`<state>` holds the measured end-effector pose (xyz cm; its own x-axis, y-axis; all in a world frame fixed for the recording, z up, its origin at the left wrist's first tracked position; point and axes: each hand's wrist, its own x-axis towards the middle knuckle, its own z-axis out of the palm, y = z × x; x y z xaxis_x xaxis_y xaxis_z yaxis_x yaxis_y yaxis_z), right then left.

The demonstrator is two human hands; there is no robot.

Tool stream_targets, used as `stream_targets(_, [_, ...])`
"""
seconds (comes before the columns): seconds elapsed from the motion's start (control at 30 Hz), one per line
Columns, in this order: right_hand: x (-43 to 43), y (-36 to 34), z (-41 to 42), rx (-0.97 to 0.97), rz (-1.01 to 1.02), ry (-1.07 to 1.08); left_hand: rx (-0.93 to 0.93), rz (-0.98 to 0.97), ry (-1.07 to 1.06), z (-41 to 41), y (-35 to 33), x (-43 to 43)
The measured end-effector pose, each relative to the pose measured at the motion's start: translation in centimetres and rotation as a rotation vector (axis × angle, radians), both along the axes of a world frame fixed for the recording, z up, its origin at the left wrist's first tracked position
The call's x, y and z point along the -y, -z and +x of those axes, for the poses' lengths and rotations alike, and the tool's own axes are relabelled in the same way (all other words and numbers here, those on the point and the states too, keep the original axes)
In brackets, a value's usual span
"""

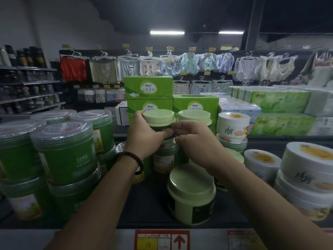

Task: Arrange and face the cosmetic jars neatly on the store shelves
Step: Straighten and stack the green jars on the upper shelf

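A pale-green-lidded jar stands on top of another jar at the middle of the shelf. My left hand grips its left side, thumb across the front. My right hand pinches the same jar's front from the right, fingertips meeting my left thumb. A second stacked pale-green-lidded jar stands just to its right. Another green jar sits alone at the shelf's front. Green tubs with clear lids are stacked on the left, white jars on the right.
Green tissue boxes and wrapped tissue packs stand behind the jars. Clothes hang on a far rack. The black shelf has bare room in front of the held stack. Price labels line the front edge.
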<state>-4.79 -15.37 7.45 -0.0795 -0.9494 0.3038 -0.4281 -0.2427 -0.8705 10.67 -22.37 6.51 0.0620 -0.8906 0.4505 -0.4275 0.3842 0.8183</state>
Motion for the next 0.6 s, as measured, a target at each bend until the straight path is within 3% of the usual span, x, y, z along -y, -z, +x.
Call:
stream_targets(0.33, [-0.4,0.0,0.0,0.011,-0.065,-0.036,-0.098,-0.101,-0.046,0.2,-0.2,-1.1])
stream_targets(0.6, [-3.0,-1.5,-1.2,-0.111,-0.276,0.005,-0.127,-0.154,0.039,0.0,-2.6,-4.0])
